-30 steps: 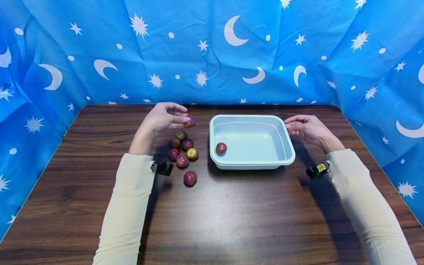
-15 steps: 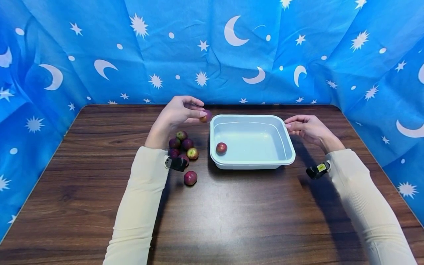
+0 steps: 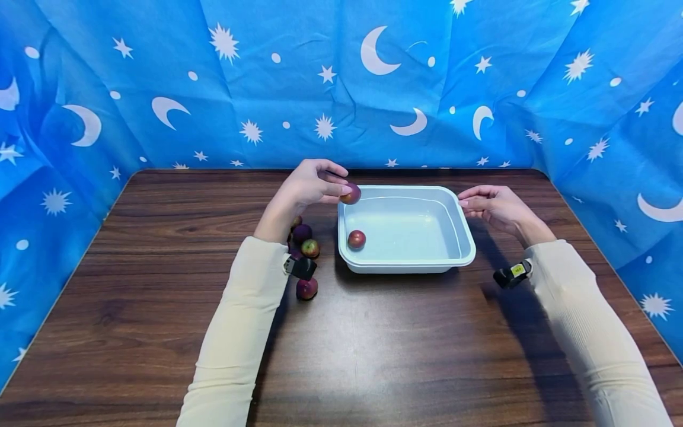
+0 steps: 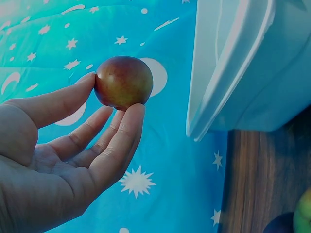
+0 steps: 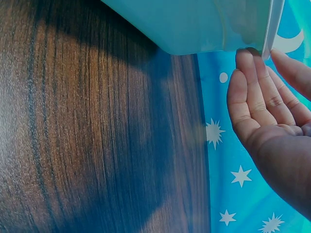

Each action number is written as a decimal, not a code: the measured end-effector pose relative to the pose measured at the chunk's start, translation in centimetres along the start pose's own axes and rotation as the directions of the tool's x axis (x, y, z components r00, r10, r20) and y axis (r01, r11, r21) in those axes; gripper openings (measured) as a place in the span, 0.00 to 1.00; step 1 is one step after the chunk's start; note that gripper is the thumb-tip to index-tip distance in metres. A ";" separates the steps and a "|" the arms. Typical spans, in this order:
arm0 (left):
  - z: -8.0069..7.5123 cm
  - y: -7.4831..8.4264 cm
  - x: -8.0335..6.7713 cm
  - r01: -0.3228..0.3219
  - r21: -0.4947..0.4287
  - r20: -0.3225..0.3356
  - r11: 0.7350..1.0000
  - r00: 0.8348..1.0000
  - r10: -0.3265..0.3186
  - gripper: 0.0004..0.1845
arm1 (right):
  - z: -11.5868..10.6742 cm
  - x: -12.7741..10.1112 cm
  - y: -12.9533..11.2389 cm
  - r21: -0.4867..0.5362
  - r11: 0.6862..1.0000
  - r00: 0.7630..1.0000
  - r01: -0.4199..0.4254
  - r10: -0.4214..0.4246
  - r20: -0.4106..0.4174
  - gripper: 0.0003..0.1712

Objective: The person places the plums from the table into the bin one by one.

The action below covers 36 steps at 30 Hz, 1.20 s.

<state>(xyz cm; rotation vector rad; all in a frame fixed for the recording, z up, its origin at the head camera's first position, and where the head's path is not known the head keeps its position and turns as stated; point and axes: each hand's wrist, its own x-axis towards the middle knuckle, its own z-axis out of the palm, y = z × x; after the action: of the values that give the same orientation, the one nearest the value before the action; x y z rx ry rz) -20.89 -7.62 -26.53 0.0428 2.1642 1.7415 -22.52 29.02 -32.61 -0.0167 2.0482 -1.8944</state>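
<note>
The left hand (image 3: 306, 187) pinches a small round fruit (image 3: 350, 194) between thumb and fingertips; its skin is smooth, dark red shading to green. The fruit hangs just over the near-left corner rim of the tub (image 3: 464, 237). The right hand (image 3: 493, 206) has straight fingers touching the tub's right rim, thumb on top. The tub is a pale, glossy plastic rectangle with rounded corners and a rolled lip; one similar fruit (image 3: 356, 239) lies inside near its left wall. Left of the tub, a loose heap of fruits (image 3: 308, 246) sits on the dark wood-grain desk (image 3: 373, 344). Behind the tub hangs a wrinkled blue cloth (image 3: 341, 83) with white moons and stars.
</note>
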 end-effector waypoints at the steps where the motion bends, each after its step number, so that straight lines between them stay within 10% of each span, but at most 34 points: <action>1: 0.1 0.0 0.1 -0.001 0.001 0.000 1.000 1.000 0.001 0.18 | 0.0 0.0 0.0 0.003 1.000 1.000 0.001 -0.001 0.000 0.07; 36: -0.8 -0.7 -0.3 0.023 -0.007 0.005 1.000 1.000 -0.023 0.17 | 0.1 0.1 -0.2 -0.026 0.999 0.999 -0.029 0.028 -0.034 0.09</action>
<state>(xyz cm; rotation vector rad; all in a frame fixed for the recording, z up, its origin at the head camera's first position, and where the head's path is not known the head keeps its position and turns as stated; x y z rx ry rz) -20.72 -8.62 -26.94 0.0201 2.1467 1.7345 -22.60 28.87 -32.45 0.0384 2.0839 -1.8628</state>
